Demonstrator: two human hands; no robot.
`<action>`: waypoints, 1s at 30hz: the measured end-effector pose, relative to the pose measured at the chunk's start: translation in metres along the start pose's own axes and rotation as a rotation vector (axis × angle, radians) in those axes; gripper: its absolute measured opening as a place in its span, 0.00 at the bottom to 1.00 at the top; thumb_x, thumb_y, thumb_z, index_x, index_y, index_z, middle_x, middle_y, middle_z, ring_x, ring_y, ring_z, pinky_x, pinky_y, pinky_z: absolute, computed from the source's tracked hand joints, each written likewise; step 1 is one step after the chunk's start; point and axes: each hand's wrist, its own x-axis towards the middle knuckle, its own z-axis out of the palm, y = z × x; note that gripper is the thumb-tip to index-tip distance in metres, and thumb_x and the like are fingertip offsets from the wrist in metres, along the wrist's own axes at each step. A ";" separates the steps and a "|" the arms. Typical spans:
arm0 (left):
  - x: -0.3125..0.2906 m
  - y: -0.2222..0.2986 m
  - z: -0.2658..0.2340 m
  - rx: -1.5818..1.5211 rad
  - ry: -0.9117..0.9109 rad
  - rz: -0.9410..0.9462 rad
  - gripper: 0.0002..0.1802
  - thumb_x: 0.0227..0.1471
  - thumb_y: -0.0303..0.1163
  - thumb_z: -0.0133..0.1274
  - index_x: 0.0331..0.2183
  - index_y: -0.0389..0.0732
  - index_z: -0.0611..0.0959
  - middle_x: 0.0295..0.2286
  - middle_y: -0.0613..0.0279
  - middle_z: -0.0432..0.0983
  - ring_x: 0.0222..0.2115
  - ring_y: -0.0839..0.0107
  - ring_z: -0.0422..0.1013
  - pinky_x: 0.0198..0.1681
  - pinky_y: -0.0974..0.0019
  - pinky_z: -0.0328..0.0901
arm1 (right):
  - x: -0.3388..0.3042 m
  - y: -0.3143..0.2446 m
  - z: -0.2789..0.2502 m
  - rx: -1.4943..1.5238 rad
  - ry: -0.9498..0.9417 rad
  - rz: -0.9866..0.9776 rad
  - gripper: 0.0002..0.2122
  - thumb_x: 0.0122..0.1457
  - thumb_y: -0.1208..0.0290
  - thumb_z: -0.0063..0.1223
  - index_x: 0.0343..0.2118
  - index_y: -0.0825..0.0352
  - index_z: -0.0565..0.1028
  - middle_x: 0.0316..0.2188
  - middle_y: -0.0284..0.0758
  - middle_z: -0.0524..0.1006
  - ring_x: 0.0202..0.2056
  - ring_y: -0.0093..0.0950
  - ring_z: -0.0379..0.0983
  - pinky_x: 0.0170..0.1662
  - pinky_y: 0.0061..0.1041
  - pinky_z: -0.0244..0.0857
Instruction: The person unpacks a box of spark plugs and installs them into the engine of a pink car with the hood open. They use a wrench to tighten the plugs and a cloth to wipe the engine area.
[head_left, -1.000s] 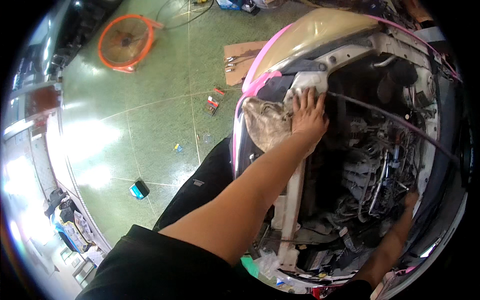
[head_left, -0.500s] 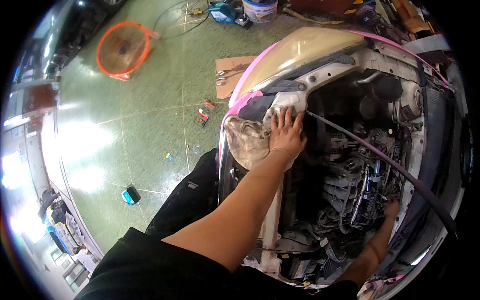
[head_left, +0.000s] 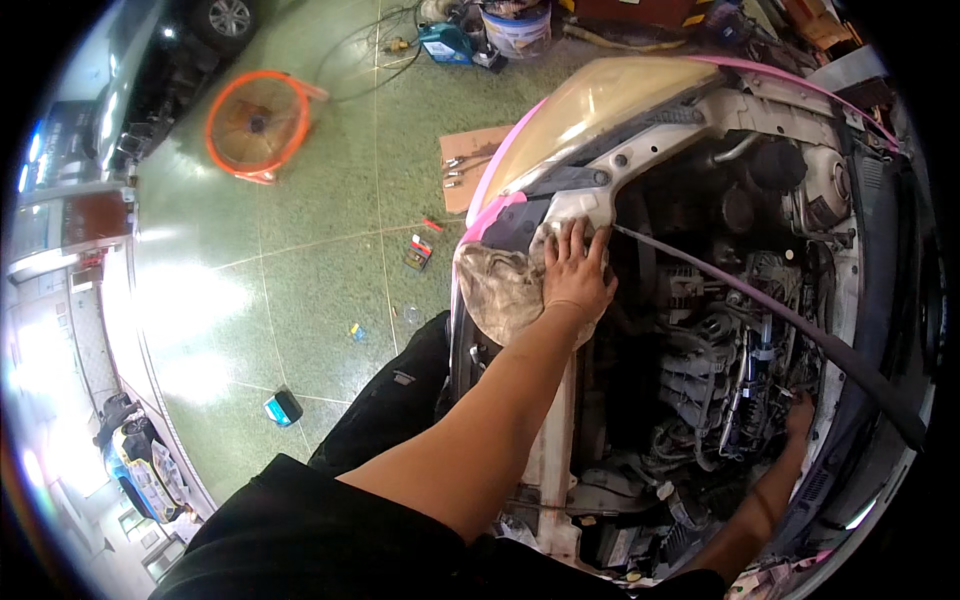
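My left hand (head_left: 578, 275) lies flat with spread fingers on the front crossmember of a car, holding nothing. Under and beside it, a stained, crumpled cloth (head_left: 500, 295) drapes over the front edge. My right hand (head_left: 800, 412) reaches deep into the engine bay, at the far side of the engine (head_left: 700, 370). Its fingers look bent together around something small among the hoses and wiring; what it is stays too dark and small to make out. A hood prop rod (head_left: 740, 290) slants across the bay, between my two hands.
A yellowed headlight (head_left: 600, 100) and pink bumper edge border the bay. On the green floor stand an orange round fan (head_left: 257, 125), cardboard (head_left: 465, 190) with metal sockets, a small teal box (head_left: 283, 408) and a bucket (head_left: 517, 32). Another car (head_left: 165, 70) stands at the upper left.
The view has shifted slightly, so the floor items sit lower and further right. My left hand stays on the crossmember; my right hand remains at the same part of the engine.
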 end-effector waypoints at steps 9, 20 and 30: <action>-0.004 0.000 -0.006 0.037 0.010 -0.024 0.43 0.49 0.44 0.59 0.64 0.49 0.65 0.65 0.49 0.54 0.68 0.51 0.46 0.70 0.39 0.40 | -0.001 -0.050 -0.017 -0.003 -0.073 -0.008 0.20 0.72 0.57 0.39 0.54 0.66 0.75 0.51 0.46 0.77 0.49 0.45 0.75 0.51 0.40 0.68; -0.006 -0.005 -0.010 -0.007 -0.011 -0.033 0.43 0.49 0.45 0.60 0.65 0.49 0.65 0.65 0.48 0.54 0.68 0.49 0.46 0.70 0.38 0.38 | 0.031 0.053 0.031 -0.376 0.154 -0.396 0.19 0.72 0.60 0.43 0.51 0.72 0.73 0.45 0.46 0.76 0.47 0.45 0.72 0.56 0.38 0.62; -0.002 0.003 0.002 -0.036 0.078 0.027 0.43 0.47 0.43 0.63 0.63 0.48 0.67 0.64 0.48 0.55 0.67 0.49 0.48 0.69 0.39 0.42 | 0.021 0.062 0.013 -0.209 0.064 -0.238 0.20 0.73 0.62 0.40 0.59 0.70 0.70 0.57 0.51 0.73 0.58 0.48 0.68 0.60 0.38 0.60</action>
